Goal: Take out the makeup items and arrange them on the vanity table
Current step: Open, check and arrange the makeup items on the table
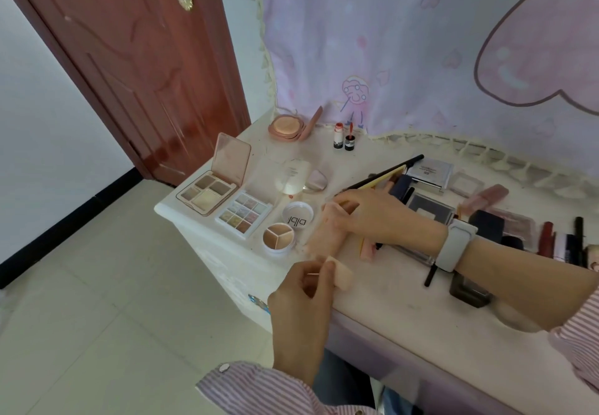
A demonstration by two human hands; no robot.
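My left hand (pixel 304 301) pinches a small peach makeup sponge (pixel 340 272) just above the front edge of the white vanity table (pixel 405 311). My right hand (pixel 372 217), with a white watch on its wrist, grips the top of a pale pink tube-shaped item (pixel 324 233) lying on the table. Laid out to the left are an open pink eyeshadow palette (pixel 210 192), a clear multi-colour palette (pixel 244 213), a round three-shade concealer pot (pixel 278 238) and its white lid (pixel 298 217).
An open pink compact (pixel 291 127) and two small lip tints (pixel 343 139) stand near the back. Brushes (pixel 382 174), boxes and dark cases (pixel 486 223) crowd the right side. A pink curtain (pixel 421 41) hangs behind; a red door (pixel 146 58) is at the left.
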